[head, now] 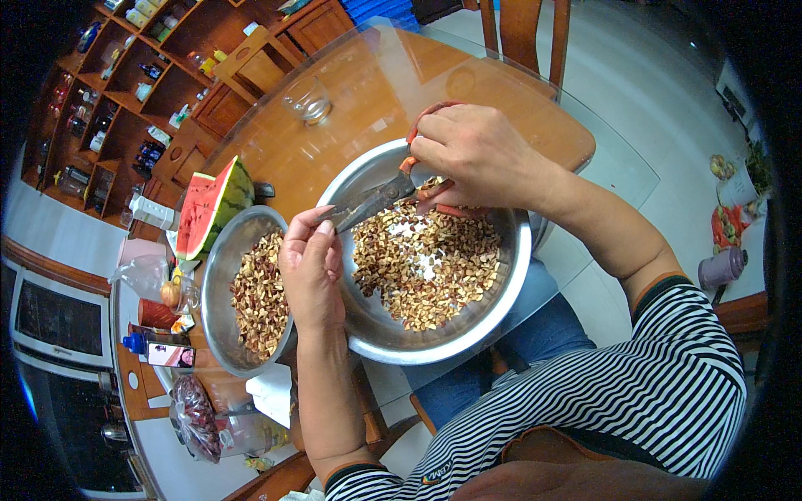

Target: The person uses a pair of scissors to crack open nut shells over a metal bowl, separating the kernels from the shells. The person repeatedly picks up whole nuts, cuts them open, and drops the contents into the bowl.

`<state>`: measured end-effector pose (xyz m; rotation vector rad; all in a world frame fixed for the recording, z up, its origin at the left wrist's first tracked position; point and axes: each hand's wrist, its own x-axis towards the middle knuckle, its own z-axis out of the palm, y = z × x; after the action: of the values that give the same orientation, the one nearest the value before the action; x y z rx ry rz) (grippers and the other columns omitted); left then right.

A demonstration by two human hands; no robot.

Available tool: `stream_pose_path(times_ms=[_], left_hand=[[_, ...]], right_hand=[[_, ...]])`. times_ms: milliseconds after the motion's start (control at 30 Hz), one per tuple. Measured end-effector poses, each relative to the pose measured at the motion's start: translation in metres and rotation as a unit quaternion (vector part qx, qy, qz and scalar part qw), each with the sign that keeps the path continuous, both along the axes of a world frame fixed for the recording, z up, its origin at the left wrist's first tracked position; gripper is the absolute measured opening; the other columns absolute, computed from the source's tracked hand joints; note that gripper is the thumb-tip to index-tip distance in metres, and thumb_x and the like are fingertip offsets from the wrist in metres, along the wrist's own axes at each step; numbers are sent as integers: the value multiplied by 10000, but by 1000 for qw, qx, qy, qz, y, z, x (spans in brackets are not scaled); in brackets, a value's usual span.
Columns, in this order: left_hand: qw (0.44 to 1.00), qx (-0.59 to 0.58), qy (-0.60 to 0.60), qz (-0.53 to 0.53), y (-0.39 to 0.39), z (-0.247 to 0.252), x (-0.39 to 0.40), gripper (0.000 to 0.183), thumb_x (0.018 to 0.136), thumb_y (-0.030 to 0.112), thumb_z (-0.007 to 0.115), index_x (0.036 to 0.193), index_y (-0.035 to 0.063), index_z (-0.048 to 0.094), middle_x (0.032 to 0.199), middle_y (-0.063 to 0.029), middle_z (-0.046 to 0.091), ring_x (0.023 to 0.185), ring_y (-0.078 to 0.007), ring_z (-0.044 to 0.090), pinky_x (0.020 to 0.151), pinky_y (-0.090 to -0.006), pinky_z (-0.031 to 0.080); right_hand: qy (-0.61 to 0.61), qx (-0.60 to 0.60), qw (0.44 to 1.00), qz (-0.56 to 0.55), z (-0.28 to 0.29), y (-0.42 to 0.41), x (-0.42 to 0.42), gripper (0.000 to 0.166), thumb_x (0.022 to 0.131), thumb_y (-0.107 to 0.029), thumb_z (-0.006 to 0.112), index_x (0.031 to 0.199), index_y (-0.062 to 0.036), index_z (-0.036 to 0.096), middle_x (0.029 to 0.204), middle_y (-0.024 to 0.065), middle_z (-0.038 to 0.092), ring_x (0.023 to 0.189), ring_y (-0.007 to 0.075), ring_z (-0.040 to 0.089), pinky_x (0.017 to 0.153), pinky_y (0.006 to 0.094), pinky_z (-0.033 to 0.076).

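My right hand (476, 153) grips a pair of scissors (393, 189) by its red-orange handles. The dark blades point left over the rim of a wide metal basin (401, 355). At the blade tips, thumb and fingers of my left hand (316, 257) are drawn together; whether a small piece is between them is hidden. Inside the basin lie chopped brown-and-cream pieces (432, 300), perhaps cut dried fruit, with bare metal showing in spots. To the left, a smaller metal bowl (211, 313) holds similar chopped pieces (257, 300), partly behind my left hand.
A cut watermelon wedge (210, 206) stands beyond the small bowl. A drinking glass (308, 103) is on the glass-topped wooden table (351, 125). Leftward are a lit phone (170, 355), a blue-capped bottle (135, 342), and a plastic bag of dark red items (195, 413). Wooden chairs surround the table.
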<state>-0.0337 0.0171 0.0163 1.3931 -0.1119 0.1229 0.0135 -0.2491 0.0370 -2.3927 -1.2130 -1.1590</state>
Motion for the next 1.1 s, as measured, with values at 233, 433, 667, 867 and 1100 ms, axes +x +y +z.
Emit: stream_pose_path(times_ms=[233, 433, 667, 867, 1100], left_hand=[[999, -38, 26, 7, -2, 7, -2, 280, 968, 135, 553, 1206, -12, 564, 845, -16, 614, 516, -19, 420, 411, -148, 272], [973, -203, 68, -84, 9, 1, 5, 386, 871, -38, 501, 1257, -52, 494, 985, -153, 645, 694, -118, 561, 447, -160, 353], [987, -129, 56, -77, 9, -4, 9, 298, 950, -18, 532, 1245, -58, 517, 969, -160, 649, 621, -78, 528, 422, -158, 356], [989, -99, 40, -104, 7, -3, 6, 217, 1016, 126, 569, 1186, -8, 578, 827, -98, 644, 501, -54, 459, 403, -156, 329], [985, -133, 55, -96, 9, -3, 7, 154, 1026, 138, 561, 1094, 10, 613, 794, -61, 636, 512, -50, 460, 425, -148, 331]], right_hand=[[-5, 2, 1000, -2, -3, -1, 3, 497, 629, -386, 874, 906, -56, 627, 906, 94, 646, 882, 268, 678, 762, 374, 560], [9, 22, 999, -25, -3, -6, 7, 471, 679, -393, 849, 914, -50, 629, 881, 88, 643, 849, 263, 675, 716, 373, 549], [25, 29, 999, -27, -5, -7, 8, 485, 699, -410, 834, 917, -32, 623, 841, 94, 630, 815, 262, 673, 698, 370, 541], [25, 42, 999, -21, -4, -6, 7, 494, 698, -435, 835, 897, -37, 620, 818, 93, 621, 787, 262, 669, 685, 368, 538], [36, 50, 998, -26, -4, -6, 8, 434, 724, -469, 814, 838, -79, 660, 792, 88, 656, 778, 277, 687, 657, 386, 551]])
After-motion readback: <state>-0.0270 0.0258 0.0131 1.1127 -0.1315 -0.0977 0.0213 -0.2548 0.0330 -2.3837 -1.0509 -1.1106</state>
